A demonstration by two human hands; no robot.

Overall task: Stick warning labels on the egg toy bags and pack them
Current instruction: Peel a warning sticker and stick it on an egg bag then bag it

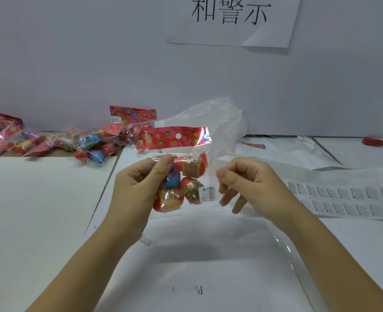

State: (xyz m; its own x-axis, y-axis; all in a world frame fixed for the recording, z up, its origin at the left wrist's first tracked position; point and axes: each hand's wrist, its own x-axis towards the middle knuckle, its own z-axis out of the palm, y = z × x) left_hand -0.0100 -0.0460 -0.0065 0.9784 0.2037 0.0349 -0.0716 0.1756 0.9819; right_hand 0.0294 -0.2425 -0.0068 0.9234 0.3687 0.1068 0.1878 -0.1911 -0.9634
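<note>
Where the table (355,244) meets the wall on your far left, a loose pile of egg toy bags (89,143) lies in a heap. Their red flowered header cards point every way, and blue and red eggs show through the film. In front of that pile a large white sheet (39,199) lies flat.

Moving right, your left hand (138,183) holds one egg toy bag (177,138) upright above the table. The thumb presses on the front just below the header card, the fingers curl round behind, and the eggs inside bunch against your palm. A white warning label (207,194) is already stuck on the bag's lower right front, over a red egg. Behind the bag, against the wall, sits a crumpled heap of clear plastic (226,115).

Your right hand (246,183) is just beside the held bag, close to the label but not on it. Thumb and forefinger are closed tip to tip and seem to pinch the edge of a clear packing bag (208,251) that spreads out flat toward you, though the film is too transparent to be sure. The other three fingers hang loosely, half bent.

Farther right, label sheets (343,199) printed with rows of warning labels lie on the table. Beyond them, near the wall, is a small red object (374,142). Above it all a paper sign (231,19) with large black characters hangs on the wall.
</note>
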